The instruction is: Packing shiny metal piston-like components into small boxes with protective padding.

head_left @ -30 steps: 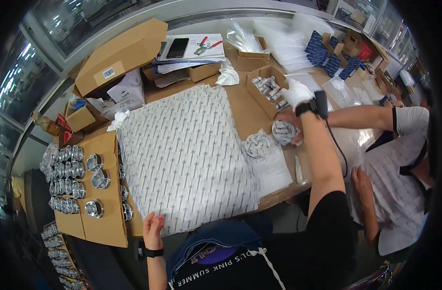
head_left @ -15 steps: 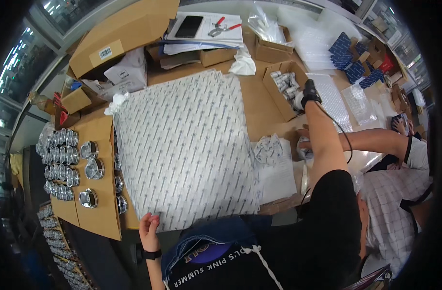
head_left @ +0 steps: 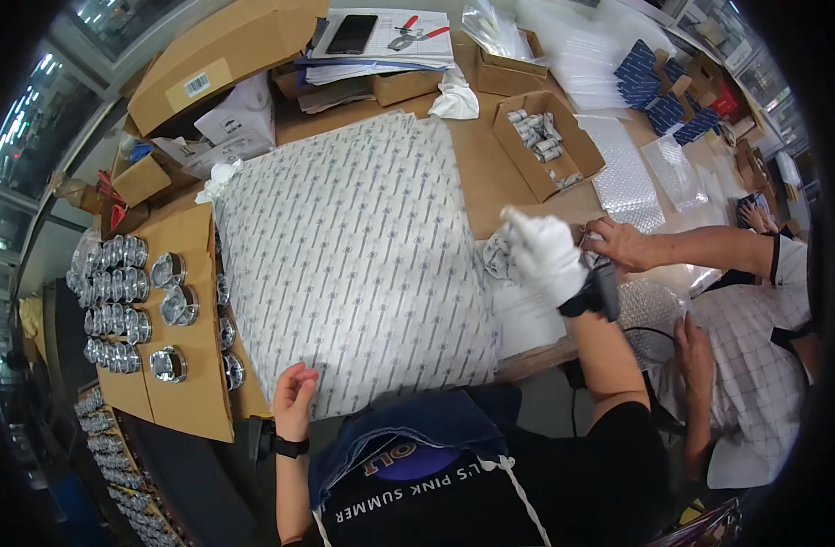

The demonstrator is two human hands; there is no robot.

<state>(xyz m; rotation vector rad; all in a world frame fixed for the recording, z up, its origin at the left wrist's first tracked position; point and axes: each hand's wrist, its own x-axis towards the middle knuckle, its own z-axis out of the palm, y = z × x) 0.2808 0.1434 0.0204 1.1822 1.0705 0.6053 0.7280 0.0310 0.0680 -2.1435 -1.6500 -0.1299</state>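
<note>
A broad stack of white patterned wrapping paper [head_left: 353, 264] covers the middle of the table. At its near-left edge is my left hand [head_left: 295, 392], bare, fingers loosely bent and apart, nothing visible in it. My right hand [head_left: 549, 259], in a white glove, hovers right of the stack over a crumpled piece of patterned paper [head_left: 499, 259]. Its fingers are smeared, so what they hold, if anything, cannot be made out. Beyond it, an open cardboard box [head_left: 519, 167] holds several small silvery wrapped parts [head_left: 538, 135].
A co-worker's hand [head_left: 618, 244] works close to my right hand, above bubble wrap [head_left: 650, 305]. Chrome round fittings [head_left: 116, 319] stand in rows on cardboard [head_left: 197, 392] at the left. Papers with a phone [head_left: 352, 34] and red-handled pliers [head_left: 417, 36] lie at the back.
My right hand has come back from the parts box toward me, over the crumpled paper. My left hand has risen slightly at the stack's near edge.
</note>
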